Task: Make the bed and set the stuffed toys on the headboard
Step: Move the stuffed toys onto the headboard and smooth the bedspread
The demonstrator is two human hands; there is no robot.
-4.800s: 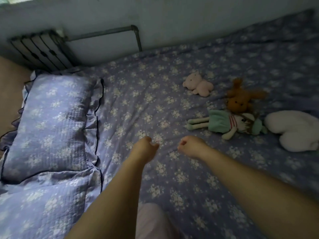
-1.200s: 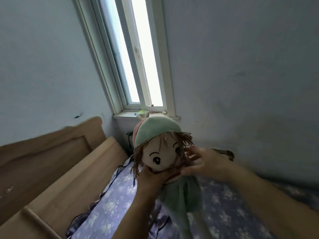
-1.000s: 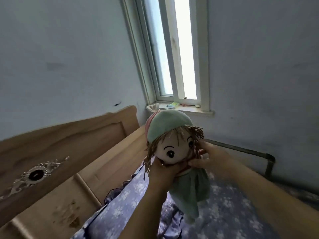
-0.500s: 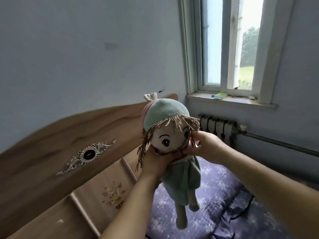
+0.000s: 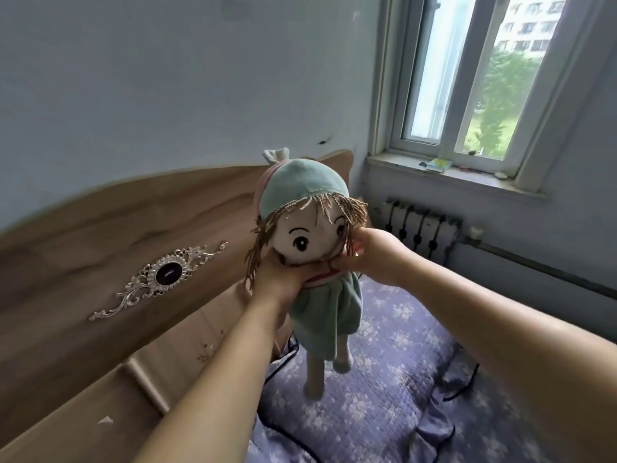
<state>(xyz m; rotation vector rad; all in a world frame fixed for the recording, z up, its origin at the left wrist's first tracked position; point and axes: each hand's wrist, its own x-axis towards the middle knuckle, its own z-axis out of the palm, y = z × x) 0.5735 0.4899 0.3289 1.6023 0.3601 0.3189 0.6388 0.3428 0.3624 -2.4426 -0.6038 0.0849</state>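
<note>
Hanging upright, doll (image 5: 312,235), legs down, seemingly airborne.

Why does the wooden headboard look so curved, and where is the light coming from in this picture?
Head view: the wide-angle lens bends the headboard into an arc and stretches the forearms near the edges. Head view: daylight comes from the window, bright and washed out at the glass, leaving the wall dim. Head view: the doll, held in both hands, is fairly sharp; the frame's left edge is smeared.
</note>
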